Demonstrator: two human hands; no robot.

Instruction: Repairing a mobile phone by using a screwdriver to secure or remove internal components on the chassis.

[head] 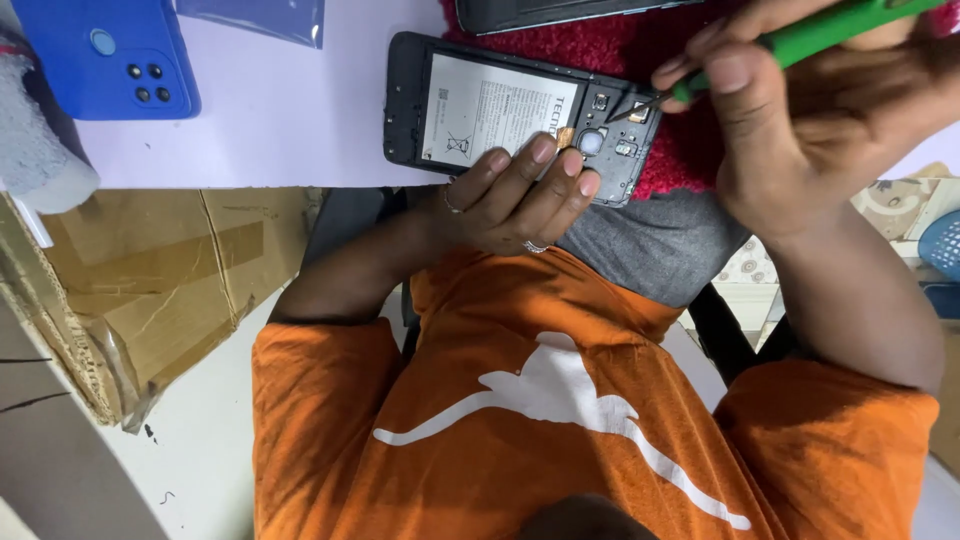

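Observation:
An opened black phone (420, 110) with its back cover off lies on the white table (280, 120), partly over a red fuzzy mat (610, 45). Its white battery (490, 105) and the camera parts show. My left hand (520, 190) rests its fingers on the phone's near edge and holds it steady. My right hand (790, 120) grips a green-handled screwdriver (800, 40). The metal tip touches the phone's frame next to the camera module (625, 115).
A blue phone back cover (100, 55) lies at the table's far left, beside a clear plastic bag (255, 15). Another dark phone part (560, 10) sits at the top edge. A cardboard box (150, 280) stands on the floor at the left.

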